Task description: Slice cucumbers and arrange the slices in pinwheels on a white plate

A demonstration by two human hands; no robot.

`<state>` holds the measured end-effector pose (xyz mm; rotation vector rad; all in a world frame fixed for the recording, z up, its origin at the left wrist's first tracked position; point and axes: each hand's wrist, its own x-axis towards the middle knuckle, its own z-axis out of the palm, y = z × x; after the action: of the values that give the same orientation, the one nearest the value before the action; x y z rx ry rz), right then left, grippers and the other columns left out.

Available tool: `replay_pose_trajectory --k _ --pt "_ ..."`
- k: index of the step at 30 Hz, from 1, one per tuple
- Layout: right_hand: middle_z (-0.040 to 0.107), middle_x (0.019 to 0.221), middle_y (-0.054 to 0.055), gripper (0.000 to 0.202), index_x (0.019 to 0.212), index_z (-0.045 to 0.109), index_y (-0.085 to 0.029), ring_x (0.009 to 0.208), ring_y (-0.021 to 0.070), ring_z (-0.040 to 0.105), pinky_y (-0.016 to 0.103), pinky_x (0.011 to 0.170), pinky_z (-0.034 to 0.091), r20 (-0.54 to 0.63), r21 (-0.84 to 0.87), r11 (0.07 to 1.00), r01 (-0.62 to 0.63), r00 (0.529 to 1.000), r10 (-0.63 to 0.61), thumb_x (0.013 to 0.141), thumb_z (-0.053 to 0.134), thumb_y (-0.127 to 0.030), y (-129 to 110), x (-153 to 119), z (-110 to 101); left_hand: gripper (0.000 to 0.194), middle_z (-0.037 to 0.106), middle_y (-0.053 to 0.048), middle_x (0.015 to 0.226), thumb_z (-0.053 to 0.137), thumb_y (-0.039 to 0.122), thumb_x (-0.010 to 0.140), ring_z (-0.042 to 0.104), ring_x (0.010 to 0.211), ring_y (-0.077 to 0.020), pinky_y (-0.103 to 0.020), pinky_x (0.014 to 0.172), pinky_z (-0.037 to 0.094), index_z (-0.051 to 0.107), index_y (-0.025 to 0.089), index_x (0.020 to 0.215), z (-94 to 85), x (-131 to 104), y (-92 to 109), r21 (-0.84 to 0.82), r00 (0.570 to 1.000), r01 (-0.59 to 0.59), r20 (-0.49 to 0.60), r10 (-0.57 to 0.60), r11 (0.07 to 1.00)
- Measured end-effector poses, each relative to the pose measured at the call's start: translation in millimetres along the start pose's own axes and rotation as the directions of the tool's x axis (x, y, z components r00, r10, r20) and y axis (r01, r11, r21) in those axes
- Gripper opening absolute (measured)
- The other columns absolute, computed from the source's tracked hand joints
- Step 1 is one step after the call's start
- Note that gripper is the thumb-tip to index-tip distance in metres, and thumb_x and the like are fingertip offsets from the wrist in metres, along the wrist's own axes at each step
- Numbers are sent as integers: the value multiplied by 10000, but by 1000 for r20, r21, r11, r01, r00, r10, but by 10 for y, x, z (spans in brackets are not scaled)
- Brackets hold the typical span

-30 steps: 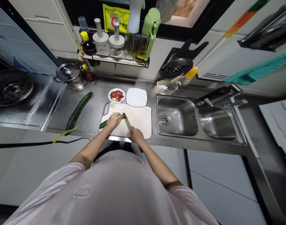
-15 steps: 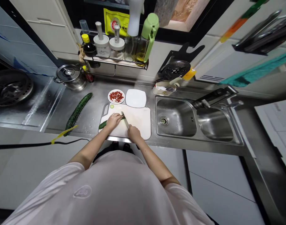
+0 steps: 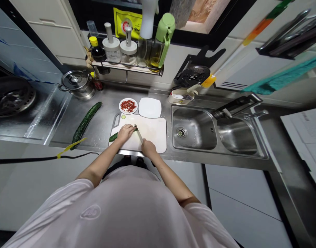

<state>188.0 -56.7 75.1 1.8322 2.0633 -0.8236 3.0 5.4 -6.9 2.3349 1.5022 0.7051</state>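
My left hand [image 3: 126, 133] is closed over a dark green cucumber [image 3: 113, 137] that lies slanting across a white cutting board [image 3: 155, 132]. In my right hand [image 3: 148, 148] is the handle of a kitchen knife [image 3: 139, 133]. Its blade stands at the cucumber's right end, close to my left fingertips. One pale round cucumber slice [image 3: 123, 117] rests at the board's upper left corner. Behind the board are a small plate of chopped red pieces [image 3: 128, 106] and a white square plate [image 3: 149, 107]. A second, whole cucumber [image 3: 87, 124] lies on the counter to the left.
A steel double sink [image 3: 196, 132] is set into the counter on the right. At the back left stands a lidded pot [image 3: 76, 84]. A wall shelf [image 3: 127, 67] holds bottles and jars. A black cable [image 3: 26, 161] with a yellow tie crosses the left front.
The knife has shifted very slightly down at the cucumber's end. My left hand keeps its hold on the cucumber. The whole view has moved a little.
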Motion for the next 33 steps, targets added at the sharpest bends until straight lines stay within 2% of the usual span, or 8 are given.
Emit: replay_pose_trajectory --k 5,17,27,33 --pt "663 1041 160 251 1131 523 -127 971 248 642 314 775 458 -2 -2 1000 -2 1000 2 922 383 -133 -7 8 -5 260 655 -66 1003 469 291 939 553 948 -190 -338 858 460 697 233 1050 8 -2 1 -5 1000 6 -2 -6 1000" --pt "670 1039 148 291 1137 519 -128 996 226 643 299 797 465 -56 -13 1000 28 998 -29 904 356 -67 -145 297 -25 258 659 -65 999 465 281 941 556 942 -192 -342 857 462 697 228 1042 14 -8 -14 17 1000 -5 3 5 1000" --pt "663 1040 158 245 1124 523 -131 971 234 645 304 778 464 -4 -13 1000 17 1000 -17 919 389 -128 -3 86 20 263 657 -72 987 464 300 941 560 936 -193 -346 846 466 702 231 1026 -12 -3 25 0 1000 5 -3 -5 1000" --pt "667 1037 156 266 1129 526 -131 966 231 649 303 778 466 -22 -8 1000 25 999 -25 914 370 -111 -35 193 53 254 656 -64 1001 469 290 938 557 951 -189 -339 861 465 700 234 1030 19 -9 3 -14 1000 11 -6 -11 1000"
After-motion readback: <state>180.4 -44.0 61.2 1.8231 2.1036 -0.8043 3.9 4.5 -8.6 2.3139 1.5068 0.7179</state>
